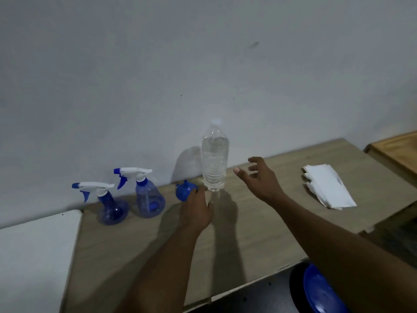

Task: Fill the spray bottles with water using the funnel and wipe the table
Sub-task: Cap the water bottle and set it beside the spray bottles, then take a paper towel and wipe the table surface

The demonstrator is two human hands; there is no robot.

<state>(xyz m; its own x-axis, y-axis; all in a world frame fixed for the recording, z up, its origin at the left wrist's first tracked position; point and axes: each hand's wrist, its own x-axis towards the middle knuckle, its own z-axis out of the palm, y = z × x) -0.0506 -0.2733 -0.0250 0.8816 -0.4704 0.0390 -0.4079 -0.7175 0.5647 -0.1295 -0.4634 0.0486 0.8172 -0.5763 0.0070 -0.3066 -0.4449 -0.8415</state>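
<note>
On a wooden tabletop (237,233) against a pale wall, the left hand (196,213) closed its fingers on a blue funnel (184,191) while the right hand (259,177) spread open beside a water bottle (214,159), two spray bottles (147,195) standing left.

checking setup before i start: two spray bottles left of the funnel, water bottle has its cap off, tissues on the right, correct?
Not quite. The head view shows the water bottle with its white cap on, not off. The rest holds: both spray bottles stand left of the blue funnel, and the tissues lie on the right.
</note>
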